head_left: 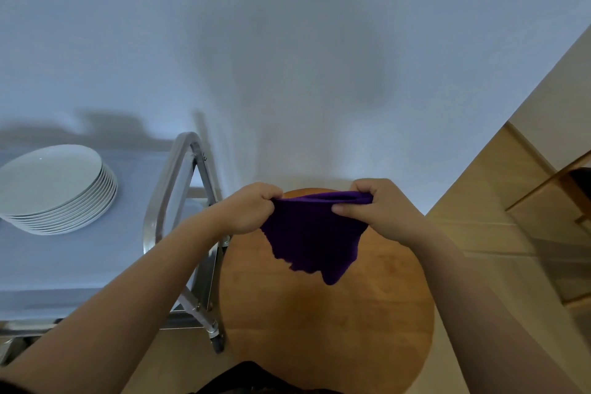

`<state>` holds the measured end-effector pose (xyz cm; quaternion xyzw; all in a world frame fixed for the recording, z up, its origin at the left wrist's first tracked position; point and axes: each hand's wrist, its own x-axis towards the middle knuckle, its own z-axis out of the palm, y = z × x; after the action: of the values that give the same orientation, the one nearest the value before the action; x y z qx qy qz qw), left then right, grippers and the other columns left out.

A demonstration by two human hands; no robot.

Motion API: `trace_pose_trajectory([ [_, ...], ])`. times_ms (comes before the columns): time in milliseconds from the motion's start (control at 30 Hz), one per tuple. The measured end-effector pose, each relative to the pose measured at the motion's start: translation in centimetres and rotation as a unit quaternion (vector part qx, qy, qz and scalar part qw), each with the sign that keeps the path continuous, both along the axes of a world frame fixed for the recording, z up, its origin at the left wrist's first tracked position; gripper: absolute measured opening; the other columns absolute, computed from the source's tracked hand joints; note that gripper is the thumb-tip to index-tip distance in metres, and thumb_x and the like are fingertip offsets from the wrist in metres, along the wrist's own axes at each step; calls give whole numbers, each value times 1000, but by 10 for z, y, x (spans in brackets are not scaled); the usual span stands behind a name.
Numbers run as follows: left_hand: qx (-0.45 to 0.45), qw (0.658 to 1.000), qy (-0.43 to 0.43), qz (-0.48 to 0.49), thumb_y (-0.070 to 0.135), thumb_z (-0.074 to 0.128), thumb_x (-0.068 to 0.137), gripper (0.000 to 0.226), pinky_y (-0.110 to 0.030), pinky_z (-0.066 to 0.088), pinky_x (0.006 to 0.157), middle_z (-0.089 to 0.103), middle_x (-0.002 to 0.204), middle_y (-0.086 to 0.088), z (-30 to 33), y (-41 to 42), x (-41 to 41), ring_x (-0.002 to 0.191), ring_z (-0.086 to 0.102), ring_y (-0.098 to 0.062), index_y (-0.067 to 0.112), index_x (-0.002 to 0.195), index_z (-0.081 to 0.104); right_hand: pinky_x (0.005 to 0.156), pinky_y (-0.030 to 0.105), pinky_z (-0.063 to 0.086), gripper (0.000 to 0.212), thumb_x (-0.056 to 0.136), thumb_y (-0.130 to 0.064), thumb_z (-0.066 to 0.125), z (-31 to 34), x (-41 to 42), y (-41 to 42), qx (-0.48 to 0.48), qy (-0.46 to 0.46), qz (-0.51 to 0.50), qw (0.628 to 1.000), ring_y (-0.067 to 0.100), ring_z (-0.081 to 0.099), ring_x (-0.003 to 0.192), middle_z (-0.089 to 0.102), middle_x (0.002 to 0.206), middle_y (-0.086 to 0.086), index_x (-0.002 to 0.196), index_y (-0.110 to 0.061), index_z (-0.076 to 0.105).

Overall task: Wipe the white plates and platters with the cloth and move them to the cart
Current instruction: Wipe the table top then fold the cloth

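Note:
A purple cloth (311, 233) hangs stretched between both hands above a round wooden table (326, 313). My left hand (251, 206) grips its upper left corner. My right hand (374, 206) pinches its upper right edge, thumb in front. A stack of several white plates (54, 189) stands on the top shelf of the metal cart (80, 259) at the left, apart from both hands.
The cart's metal handle frame (172, 189) rises between the plates and the table, and a caster wheel (218, 344) sits by the table's left edge. A pale wall fills the back. Wooden furniture (543, 217) stands at the right.

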<state>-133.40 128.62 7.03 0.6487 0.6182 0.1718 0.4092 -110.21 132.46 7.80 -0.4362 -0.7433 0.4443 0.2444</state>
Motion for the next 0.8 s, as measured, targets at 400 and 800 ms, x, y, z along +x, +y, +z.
trace_pose_trajectory([
  [400, -108, 778, -604, 137, 1, 37, 49, 17, -19, 52, 51, 51, 45, -3, 78, 15, 12, 42, 55, -17, 8, 42, 50, 103, 46, 40, 110, 52, -63, 80, -55, -41, -41, -380, 214, 205, 876, 34, 48, 124, 49, 134, 16, 135, -4, 39],
  [800, -315, 656, -627, 278, 71, 59, 65, 86, -49, 54, 78, 63, 121, -20, -68, -26, 4, 104, 64, -40, 7, 123, 60, 59, 28, 54, 25, 65, -23, 74, -26, -49, -35, -429, 346, 13, 835, 19, 68, 68, 70, 76, 6, 83, -6, 73],
])
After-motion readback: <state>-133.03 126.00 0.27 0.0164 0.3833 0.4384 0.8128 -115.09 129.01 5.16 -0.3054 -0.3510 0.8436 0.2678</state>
